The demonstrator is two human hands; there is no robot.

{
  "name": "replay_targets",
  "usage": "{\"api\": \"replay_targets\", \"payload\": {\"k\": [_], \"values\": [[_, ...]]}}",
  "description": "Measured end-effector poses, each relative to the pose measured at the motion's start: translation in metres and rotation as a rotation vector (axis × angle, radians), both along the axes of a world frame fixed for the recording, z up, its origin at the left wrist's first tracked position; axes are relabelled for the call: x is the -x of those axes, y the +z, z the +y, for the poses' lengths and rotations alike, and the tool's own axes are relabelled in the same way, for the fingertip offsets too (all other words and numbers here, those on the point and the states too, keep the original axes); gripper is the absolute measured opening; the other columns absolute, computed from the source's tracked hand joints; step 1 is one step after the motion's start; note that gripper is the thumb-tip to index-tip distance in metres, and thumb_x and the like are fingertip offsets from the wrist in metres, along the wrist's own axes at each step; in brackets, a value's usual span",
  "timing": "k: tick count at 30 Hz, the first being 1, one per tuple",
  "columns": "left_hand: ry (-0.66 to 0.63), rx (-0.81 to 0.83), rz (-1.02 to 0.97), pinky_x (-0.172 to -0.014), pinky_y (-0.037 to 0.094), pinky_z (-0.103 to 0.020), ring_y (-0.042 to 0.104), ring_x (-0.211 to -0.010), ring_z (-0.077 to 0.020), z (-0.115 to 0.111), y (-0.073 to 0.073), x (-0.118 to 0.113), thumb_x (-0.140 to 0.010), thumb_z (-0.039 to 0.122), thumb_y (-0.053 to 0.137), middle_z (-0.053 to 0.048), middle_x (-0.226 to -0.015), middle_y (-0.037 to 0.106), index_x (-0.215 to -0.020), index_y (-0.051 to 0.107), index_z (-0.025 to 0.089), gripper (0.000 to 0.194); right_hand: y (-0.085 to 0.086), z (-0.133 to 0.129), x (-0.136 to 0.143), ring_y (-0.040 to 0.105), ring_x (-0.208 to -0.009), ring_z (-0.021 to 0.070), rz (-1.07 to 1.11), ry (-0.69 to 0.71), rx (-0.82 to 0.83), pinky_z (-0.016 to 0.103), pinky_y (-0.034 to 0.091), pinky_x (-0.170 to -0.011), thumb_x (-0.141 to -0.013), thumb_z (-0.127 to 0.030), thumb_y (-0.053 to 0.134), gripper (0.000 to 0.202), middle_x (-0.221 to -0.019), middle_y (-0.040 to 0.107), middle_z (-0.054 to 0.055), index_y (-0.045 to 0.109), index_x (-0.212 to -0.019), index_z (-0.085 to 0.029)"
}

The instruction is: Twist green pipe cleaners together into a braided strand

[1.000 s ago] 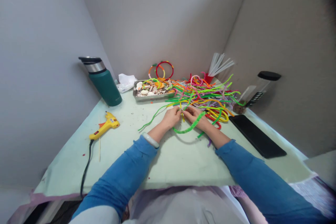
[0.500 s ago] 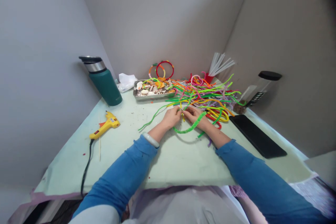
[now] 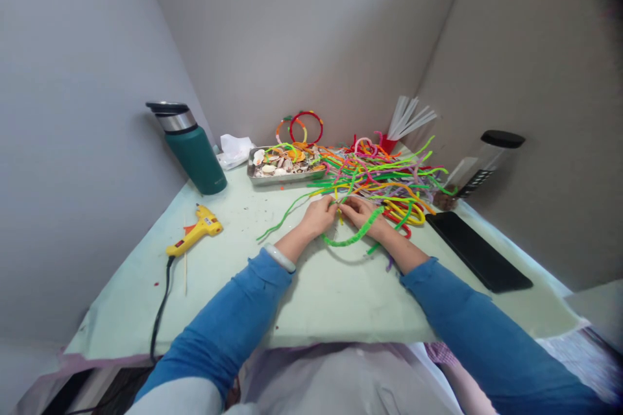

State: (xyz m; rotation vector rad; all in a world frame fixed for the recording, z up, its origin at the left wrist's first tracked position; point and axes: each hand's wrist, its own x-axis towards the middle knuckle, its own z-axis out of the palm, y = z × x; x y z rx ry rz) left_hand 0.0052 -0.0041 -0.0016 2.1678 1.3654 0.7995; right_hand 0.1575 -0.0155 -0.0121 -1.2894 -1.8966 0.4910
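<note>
My left hand (image 3: 320, 216) and my right hand (image 3: 361, 214) meet fingertip to fingertip over the middle of the table, both pinched closed. A green pipe cleaner (image 3: 357, 237), fuzzy and bent into a curve, hangs in front of my right wrist and is held between the two hands. A short yellow pipe cleaner (image 3: 341, 218) crosses it upright at the fingertips. Exactly how the two are joined is hidden by my fingers. Just beyond my hands spreads a heap of coloured pipe cleaners (image 3: 379, 175).
A metal tray (image 3: 287, 179) of shells stands at the back, with wrapped rings (image 3: 306, 128) behind it. On the left are a green bottle (image 3: 195, 159) and a yellow glue gun (image 3: 195, 233). At right lie a black phone (image 3: 479, 251) and a clear bottle (image 3: 481, 165). White sticks (image 3: 409, 120) stand in a red cup.
Almost nothing differs. My hands keep the same pinch at the same spot, and the picture has shifted very slightly.
</note>
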Motion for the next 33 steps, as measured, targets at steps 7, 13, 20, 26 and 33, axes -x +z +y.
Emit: {"api": "replay_targets", "payload": {"k": [7, 13, 20, 26, 33], "values": [[0.013, -0.004, 0.035, -0.066, 0.037, -0.025, 0.052, -0.070, -0.0143, -0.0018, 0.0032, 0.0000, -0.081, 0.022, 0.039, -0.003, -0.074, 0.060, -0.078, 0.056, 0.017, 0.018, 0.0002, 0.0003, 0.0011, 0.050, -0.061, 0.0151, -0.033, -0.018, -0.003, 0.026, 0.036, -0.057, -0.080, -0.038, 0.045, 0.026, -0.056, 0.053, 0.000, 0.049, -0.062, -0.020], [0.009, -0.012, 0.040, -0.064, 0.037, -0.025, 0.051, -0.068, -0.0142, -0.0002, 0.0014, -0.0002, -0.081, 0.022, 0.039, -0.003, -0.073, 0.060, -0.077, 0.056, 0.017, 0.017, 0.0017, 0.0007, 0.0006, 0.050, -0.062, 0.0154, -0.072, -0.037, 0.032, 0.027, 0.035, -0.057, -0.080, -0.039, 0.045, 0.026, -0.058, 0.054, 0.001, 0.050, -0.063, -0.020], [0.010, 0.012, 0.014, -0.062, 0.036, -0.025, 0.050, -0.065, -0.0142, -0.0002, 0.0016, -0.0006, -0.081, 0.022, 0.039, -0.003, -0.070, 0.059, -0.073, 0.054, 0.017, 0.018, 0.0040, -0.0005, 0.0012, 0.049, -0.062, 0.0153, -0.073, -0.025, 0.008, 0.027, 0.035, -0.059, -0.080, -0.040, 0.044, 0.028, -0.058, 0.054, 0.001, 0.051, -0.062, -0.019], [-0.003, 0.027, -0.006, -0.061, 0.036, -0.024, 0.049, -0.064, -0.0132, -0.0011, 0.0036, -0.0003, -0.081, 0.020, 0.036, -0.003, -0.069, 0.059, -0.071, 0.054, 0.016, 0.020, 0.0006, 0.0000, 0.0011, 0.050, -0.061, 0.0152, -0.061, -0.051, -0.028, 0.026, 0.036, -0.058, -0.080, -0.041, 0.045, 0.029, -0.057, 0.055, 0.001, 0.052, -0.063, -0.019], [0.015, 0.062, -0.098, -0.064, 0.038, -0.024, 0.051, -0.066, -0.0130, 0.0020, -0.0013, -0.0020, -0.084, 0.024, 0.037, -0.003, -0.072, 0.060, -0.083, 0.056, 0.016, 0.021, -0.0046, 0.0044, -0.0004, 0.054, -0.064, 0.0157, -0.041, -0.021, -0.025, 0.026, 0.039, -0.059, -0.081, -0.042, 0.042, 0.031, -0.063, 0.061, 0.002, 0.062, -0.075, -0.019]]}}
